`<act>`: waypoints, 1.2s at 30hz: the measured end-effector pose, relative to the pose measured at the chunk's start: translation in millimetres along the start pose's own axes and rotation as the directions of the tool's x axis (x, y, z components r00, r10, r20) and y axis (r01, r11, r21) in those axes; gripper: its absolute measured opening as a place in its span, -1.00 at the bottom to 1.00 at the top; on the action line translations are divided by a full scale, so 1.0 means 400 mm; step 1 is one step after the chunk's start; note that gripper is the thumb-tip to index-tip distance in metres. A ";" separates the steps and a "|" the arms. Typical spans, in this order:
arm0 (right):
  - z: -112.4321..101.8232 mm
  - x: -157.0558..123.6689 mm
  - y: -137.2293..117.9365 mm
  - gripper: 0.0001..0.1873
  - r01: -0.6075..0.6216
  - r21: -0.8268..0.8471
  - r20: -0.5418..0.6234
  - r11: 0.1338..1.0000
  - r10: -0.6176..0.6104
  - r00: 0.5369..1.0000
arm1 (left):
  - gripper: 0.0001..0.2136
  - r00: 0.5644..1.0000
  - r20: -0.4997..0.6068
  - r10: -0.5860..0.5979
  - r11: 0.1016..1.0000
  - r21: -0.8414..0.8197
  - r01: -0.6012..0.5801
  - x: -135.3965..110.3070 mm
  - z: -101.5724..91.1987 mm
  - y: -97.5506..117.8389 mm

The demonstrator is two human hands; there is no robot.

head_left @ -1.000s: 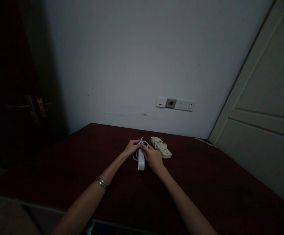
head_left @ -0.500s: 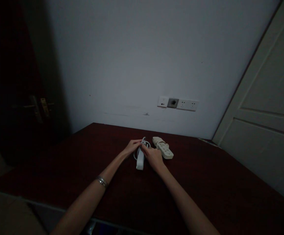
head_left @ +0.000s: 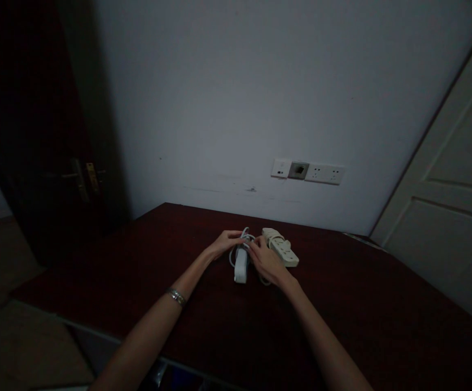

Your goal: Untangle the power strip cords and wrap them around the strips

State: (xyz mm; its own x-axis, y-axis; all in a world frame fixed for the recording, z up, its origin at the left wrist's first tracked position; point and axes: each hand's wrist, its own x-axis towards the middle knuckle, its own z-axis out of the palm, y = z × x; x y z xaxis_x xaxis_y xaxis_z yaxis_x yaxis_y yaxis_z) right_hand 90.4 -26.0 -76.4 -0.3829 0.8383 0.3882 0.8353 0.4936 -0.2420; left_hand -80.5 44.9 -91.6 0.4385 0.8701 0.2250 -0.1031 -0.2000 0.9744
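Dim light. We have a white strip [head_left: 241,267] on the tabletop [head_left: 187,239], near the middle, one end toward us. Its cord [head_left: 232,257] stands in loose loops about the far end and spreads to the left; a further pale loop shows below the right wrist. Both hands are at the far end: the left hand [head_left: 225,244] pinches the cord from the left, and the right hand [head_left: 267,260] has its fingers closed on it from the right, fingertips nearly meeting. We cannot make out exact finger placement at this size. We note a metal bracelet [head_left: 176,297] on the left forearm.

Just past the right hand lies a cream strip [head_left: 287,253], slanted, its own cable wound about its far half. Behind, we see a row of sockets [head_left: 324,174] on the pale wall [head_left: 219,98]; at left, a dark door [head_left: 27,141].
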 end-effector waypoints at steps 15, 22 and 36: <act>0.109 0.032 0.073 -0.55 -0.060 0.587 -0.253 0.807 0.254 0.934 | -0.57 0.994 0.097 0.050 0.999 0.004 -0.051 0.009 0.003 -0.012; 0.100 0.024 0.078 -0.60 -0.106 0.325 -0.298 0.940 0.208 0.932 | -0.46 0.980 0.184 0.073 0.997 -0.024 -0.070 -0.005 -0.001 -0.001; 0.118 0.034 0.041 -0.58 -0.197 0.458 -0.271 0.867 0.348 0.897 | -0.82 0.981 -0.072 0.181 0.928 0.341 -0.146 0.032 0.022 -0.039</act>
State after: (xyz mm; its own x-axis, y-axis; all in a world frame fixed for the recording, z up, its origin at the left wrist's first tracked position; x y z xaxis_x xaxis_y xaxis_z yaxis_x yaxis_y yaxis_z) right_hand 80.2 4.5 -116.9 0.0539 0.8611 0.5056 0.6188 0.3685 -0.6937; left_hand -65.3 55.2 -103.8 0.3467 0.8498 0.3969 0.1449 -0.4667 0.8725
